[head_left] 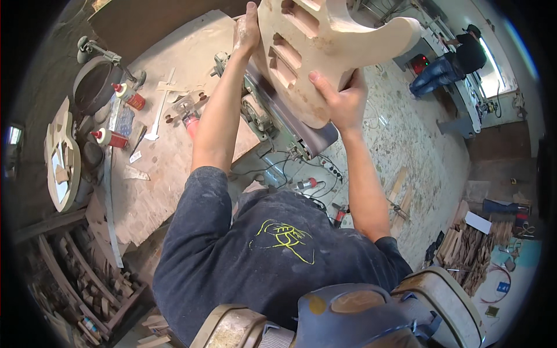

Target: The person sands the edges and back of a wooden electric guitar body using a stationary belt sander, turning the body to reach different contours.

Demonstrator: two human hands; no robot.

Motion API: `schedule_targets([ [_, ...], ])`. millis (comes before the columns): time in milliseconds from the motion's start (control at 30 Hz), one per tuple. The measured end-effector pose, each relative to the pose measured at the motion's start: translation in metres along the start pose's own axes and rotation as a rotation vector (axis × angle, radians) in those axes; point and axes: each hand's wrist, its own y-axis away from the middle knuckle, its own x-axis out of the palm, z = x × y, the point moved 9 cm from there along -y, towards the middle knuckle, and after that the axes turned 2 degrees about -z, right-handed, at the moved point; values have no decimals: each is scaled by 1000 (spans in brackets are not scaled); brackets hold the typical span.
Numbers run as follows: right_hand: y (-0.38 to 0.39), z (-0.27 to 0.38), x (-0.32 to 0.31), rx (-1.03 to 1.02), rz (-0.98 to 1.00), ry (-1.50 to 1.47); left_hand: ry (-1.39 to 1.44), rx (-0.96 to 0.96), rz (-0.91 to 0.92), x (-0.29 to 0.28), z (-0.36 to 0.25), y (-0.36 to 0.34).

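Head view: left hand (248, 33) and right hand (343, 103), fingers gripping, hold a guitar body (333, 53) at twelve o'clock, probably stiff, best edge-held.

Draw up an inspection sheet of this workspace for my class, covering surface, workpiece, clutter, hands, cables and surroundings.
Surface: brown wooden workbench at left, littered.
Job's things: pale wooden guitar-shaped body with cut-out pockets, held up; long dark-belted machine behind it, contact unclear.
Clutter: two red-and-white plastic bottles on the workbench.
Left hand: at the body's left edge.
Right hand: gripping its lower right, thumb on the face.
Cables: black cables below the machine.
Surroundings: co-worker in dark top and blue jeans, upper right.
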Motion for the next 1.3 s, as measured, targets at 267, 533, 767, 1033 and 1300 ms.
schedule_targets([
  [267, -9, 10, 12, -65, 26, 160, 1, 14, -43, -17, -4, 3],
  [533, -5, 11, 9, -28, 58, 163, 22, 39, -33, -13, -17, 3],
  [767, 13, 5, -2, 11, 39, 46, 34, 61, -12, -6, -28, 3],
  [1033, 33, 1, -17, -87, 17, 60, 48, 86, -6, 1, -39, 9],
  [1300, 44, -3, -24, -98, 11, 72, -173, 172, -86, -6, -52, 9],
])
